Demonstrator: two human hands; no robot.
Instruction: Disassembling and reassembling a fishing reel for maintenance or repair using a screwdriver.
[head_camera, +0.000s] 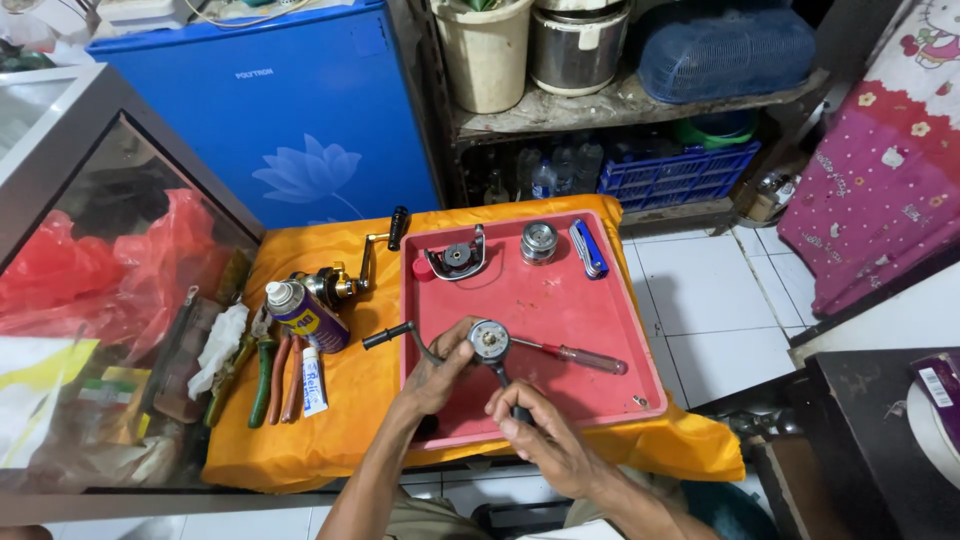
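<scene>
The left hand (436, 375) closes around the side of a fishing reel body (489, 341), whose crank handle (392, 336) sticks out to the left over the tray edge. The right hand (540, 432) closes on the dark stem of the same reel, just below the round body, so both hands hold it above the near part of the red tray (560, 310). I judge that the reel is already partly taken apart: its round face is bare, and loose parts lie apart from it. What is left I cannot tell exactly.

In the tray lie a screwdriver with a red handle (572, 355) just beside the reel, a rotor with bail wire (455, 259) at the far left corner, a silver spool (539, 242) and a blue folding tool (590, 248) at the far edge. On the orange cloth of the surface (340, 400), left of the tray, rest a second complete reel (340, 280), a spray can (306, 315), a small white tube (313, 381) and pliers (275, 375).
</scene>
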